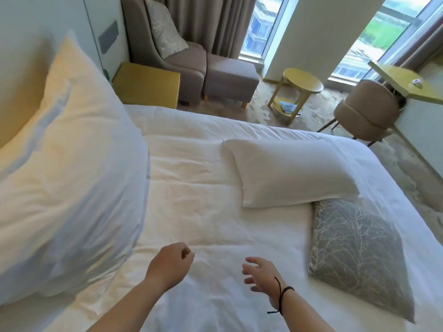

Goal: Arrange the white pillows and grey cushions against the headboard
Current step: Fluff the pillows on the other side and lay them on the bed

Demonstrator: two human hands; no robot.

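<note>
Both hands hover over the white bed (pixel 191 188) and hold nothing: the left hand (pixel 170 262) is loosely curled, the right hand (pixel 262 276) has its fingers spread. A big white pillow (pixel 69 176) stands at nine o'clock against the headboard (pixel 21 68). A second white pillow (pixel 290 173) lies at two o'clock, its corner overlapping the grey cushion (pixel 357 255) at three o'clock.

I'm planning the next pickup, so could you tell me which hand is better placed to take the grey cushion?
Probably the right hand. It hovers open over the duvet on the side of the grey cushion, while the left hand is loosely curled nearer the propped white pillow.
</note>
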